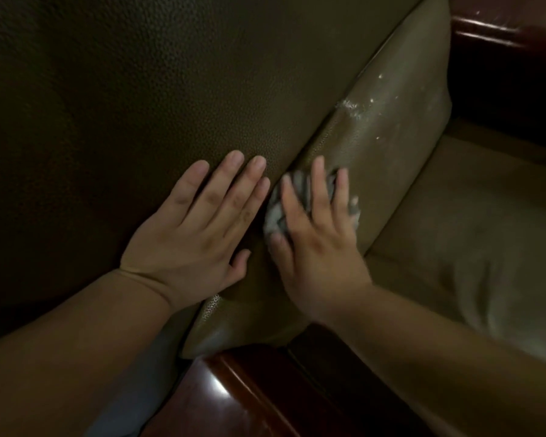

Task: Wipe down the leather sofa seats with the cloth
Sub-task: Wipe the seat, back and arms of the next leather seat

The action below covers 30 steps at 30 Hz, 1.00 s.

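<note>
- Forearms enter from the bottom edge, both cut off by the frame; a pale grey fabric patch shows at the bottom edge between the left forearm and the wood, can't tell what it is.
- Glossy dark wooden armrest [252, 395] at bottom centre, just below the near end of the leather cushion [388, 130] being wiped.
- Left hand [199, 234]: flat, fingers straight and together, pressed on the large dark leather panel [155, 89] right along its edge where it meets the cushion. Holds nothing.
- Right hand [316, 244]: fingers spread, pressing the grey cloth [281, 209] down onto the cushion. Motion-blurred, so fingertip detail is soft.
- Cloth is bunched under the right palm and fingers; only folds show between the fingers and at the thumb side. It sits just beside the left fingertips, near the seam between panel and cushion.
- Cushion runs diagonally to the top right; wet streaks and droplets [353, 105] glint on its far half, beyond the cloth.
- Lighter leather seat [473, 222] lies to the right of the cushion, unobstructed.
- Second dark wooden piece [492, 29] in the top right corner, cut off and blurred.
- Left part of the panel is too dark to read.
</note>
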Each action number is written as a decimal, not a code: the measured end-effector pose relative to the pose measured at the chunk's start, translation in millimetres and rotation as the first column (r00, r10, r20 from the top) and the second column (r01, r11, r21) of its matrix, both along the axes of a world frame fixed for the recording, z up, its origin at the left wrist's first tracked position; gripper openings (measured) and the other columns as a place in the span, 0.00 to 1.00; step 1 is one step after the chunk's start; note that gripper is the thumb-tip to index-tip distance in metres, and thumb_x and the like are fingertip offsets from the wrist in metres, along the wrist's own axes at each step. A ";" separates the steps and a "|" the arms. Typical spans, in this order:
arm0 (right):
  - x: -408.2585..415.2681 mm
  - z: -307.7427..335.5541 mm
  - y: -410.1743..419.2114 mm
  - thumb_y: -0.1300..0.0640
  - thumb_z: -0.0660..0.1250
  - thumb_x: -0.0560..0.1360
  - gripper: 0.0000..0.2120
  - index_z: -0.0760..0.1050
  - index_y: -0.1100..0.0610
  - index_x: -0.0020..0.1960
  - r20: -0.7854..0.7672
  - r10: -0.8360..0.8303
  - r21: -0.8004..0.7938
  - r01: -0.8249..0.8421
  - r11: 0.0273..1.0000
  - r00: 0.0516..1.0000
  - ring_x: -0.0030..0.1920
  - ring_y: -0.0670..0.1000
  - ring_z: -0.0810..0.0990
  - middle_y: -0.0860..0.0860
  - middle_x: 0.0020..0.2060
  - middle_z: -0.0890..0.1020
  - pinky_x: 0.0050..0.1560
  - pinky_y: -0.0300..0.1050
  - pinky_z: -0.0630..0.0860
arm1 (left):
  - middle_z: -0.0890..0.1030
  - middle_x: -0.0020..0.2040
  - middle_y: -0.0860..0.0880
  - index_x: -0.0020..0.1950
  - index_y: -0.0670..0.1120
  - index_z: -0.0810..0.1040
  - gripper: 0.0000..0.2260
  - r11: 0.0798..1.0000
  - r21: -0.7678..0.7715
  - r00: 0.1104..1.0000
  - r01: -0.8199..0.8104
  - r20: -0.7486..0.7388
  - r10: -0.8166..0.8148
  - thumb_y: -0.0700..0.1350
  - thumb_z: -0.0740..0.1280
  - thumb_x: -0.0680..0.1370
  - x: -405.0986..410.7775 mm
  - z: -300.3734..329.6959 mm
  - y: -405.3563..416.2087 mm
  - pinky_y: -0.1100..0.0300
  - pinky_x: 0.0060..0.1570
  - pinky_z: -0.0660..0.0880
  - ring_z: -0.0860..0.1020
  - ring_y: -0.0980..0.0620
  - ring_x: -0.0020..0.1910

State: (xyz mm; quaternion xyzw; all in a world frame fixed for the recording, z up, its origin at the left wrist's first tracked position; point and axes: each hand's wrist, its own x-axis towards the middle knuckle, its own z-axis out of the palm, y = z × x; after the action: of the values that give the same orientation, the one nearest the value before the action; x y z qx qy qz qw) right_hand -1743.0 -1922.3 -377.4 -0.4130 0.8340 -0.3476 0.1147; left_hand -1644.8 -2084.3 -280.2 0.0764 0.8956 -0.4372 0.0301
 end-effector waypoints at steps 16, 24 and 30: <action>-122.9 -6.0 -7.7 0.38 0.48 0.84 0.31 0.44 0.42 0.84 0.064 -0.056 0.049 0.053 0.997 0.996 0.81 0.64 0.32 0.52 0.83 0.34 0.78 0.74 0.46 | 0.47 0.86 0.39 0.85 0.39 0.45 0.40 0.958 0.147 0.968 -0.245 -0.017 0.250 0.61 0.50 0.81 -68.0 5.6 45.7 0.42 0.81 0.36 0.47 0.40 0.85; -93.7 -10.2 6.4 0.38 0.51 0.84 0.32 0.48 0.46 0.85 0.029 0.012 -0.023 -0.011 1.000 1.000 0.81 0.64 0.32 0.54 0.84 0.37 0.78 0.73 0.44 | 0.44 0.86 0.37 0.85 0.38 0.44 0.36 0.980 0.087 0.973 -0.177 -0.136 0.188 0.58 0.44 0.83 -108.8 -27.7 22.8 0.40 0.80 0.32 0.43 0.36 0.84; -187.9 3.4 -22.0 0.41 0.51 0.84 0.30 0.56 0.50 0.84 0.045 -0.177 0.001 0.177 0.984 0.983 0.82 0.64 0.35 0.54 0.84 0.40 0.79 0.73 0.44 | 0.47 0.86 0.37 0.86 0.38 0.50 0.36 0.979 0.130 0.976 -0.159 -0.128 0.175 0.57 0.50 0.83 -110.8 -29.4 17.6 0.40 0.82 0.35 0.44 0.36 0.84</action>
State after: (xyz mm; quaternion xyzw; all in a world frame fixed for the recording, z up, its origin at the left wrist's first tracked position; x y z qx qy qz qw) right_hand -1930.9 -1944.2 -374.0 -0.3295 0.8641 -0.3667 0.1015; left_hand -1755.6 -2066.6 -309.6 -0.0282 0.9233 -0.3830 -0.0001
